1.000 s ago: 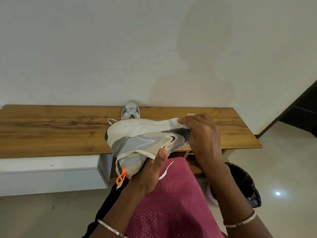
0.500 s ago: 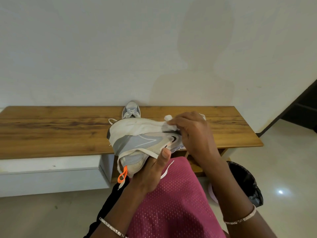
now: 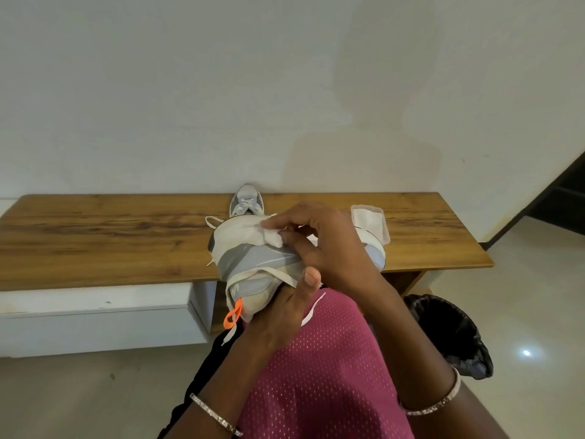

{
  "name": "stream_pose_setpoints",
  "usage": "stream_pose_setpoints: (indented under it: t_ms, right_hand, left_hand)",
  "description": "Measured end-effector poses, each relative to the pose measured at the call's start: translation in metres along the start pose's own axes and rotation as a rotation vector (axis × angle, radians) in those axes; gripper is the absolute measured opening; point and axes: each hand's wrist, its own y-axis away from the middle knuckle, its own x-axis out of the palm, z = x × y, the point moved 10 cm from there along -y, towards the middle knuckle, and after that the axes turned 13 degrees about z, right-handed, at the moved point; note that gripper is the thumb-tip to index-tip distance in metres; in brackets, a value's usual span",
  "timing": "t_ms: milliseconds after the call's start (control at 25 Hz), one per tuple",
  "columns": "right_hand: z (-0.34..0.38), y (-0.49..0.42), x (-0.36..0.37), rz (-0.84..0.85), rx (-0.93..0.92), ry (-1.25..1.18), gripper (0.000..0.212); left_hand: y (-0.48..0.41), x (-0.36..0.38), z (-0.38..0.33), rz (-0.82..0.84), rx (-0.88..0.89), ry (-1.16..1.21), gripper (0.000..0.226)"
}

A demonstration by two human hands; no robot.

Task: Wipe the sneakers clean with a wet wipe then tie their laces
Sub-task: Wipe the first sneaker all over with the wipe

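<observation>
Right hand [image 3: 326, 248] sits on top of the held sneaker [image 3: 253, 261], its fingers curled and pinching a bunched wet wipe [image 3: 269, 237] against the white sole edge. From my seat I can make out that the left hand [image 3: 278, 315] cups the shoe from below, thumb pressed up against its grey side, fingers wrapped underneath where I cannot see them.

Much of that sneaker is hidden: the right hand covers its right half, and only a bit of blue-grey upper [image 3: 375, 256] peeks out past the wrist, so I cannot tell which end is toe from that side. It is held on its side above the front edge of the wooden bench [image 3: 110, 236], over the person's lap, its long axis running roughly left to right, sole facing up and away. An orange pull loop [image 3: 232, 315] and loose white laces [image 3: 311, 310] dangle from the near underside.

A second sneaker [image 3: 247, 201] stands on the bench against the wall, mostly blocked by the held one; its long axis runs toward the wall. Another flat white wipe [image 3: 370, 224] lies just behind the right hand; what it rests on is unclear. Down right, a black-lined bin [image 3: 452, 334] is partly cut by the forearm.
</observation>
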Motion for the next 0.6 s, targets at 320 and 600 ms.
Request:
stream_pose_setpoints:
  t_ms: [320,600]
  right_hand:
    - [-0.05,0.02,-0.035,0.013,0.247,0.184,0.032]
    - [0.007,0.027,-0.012,-0.015,0.058,0.088,0.032]
  left_hand:
    - [0.001,0.0,0.0,0.005,0.018,0.111,0.108]
    - [0.003,-0.003,-0.007,-0.055,0.053,0.151,0.119]
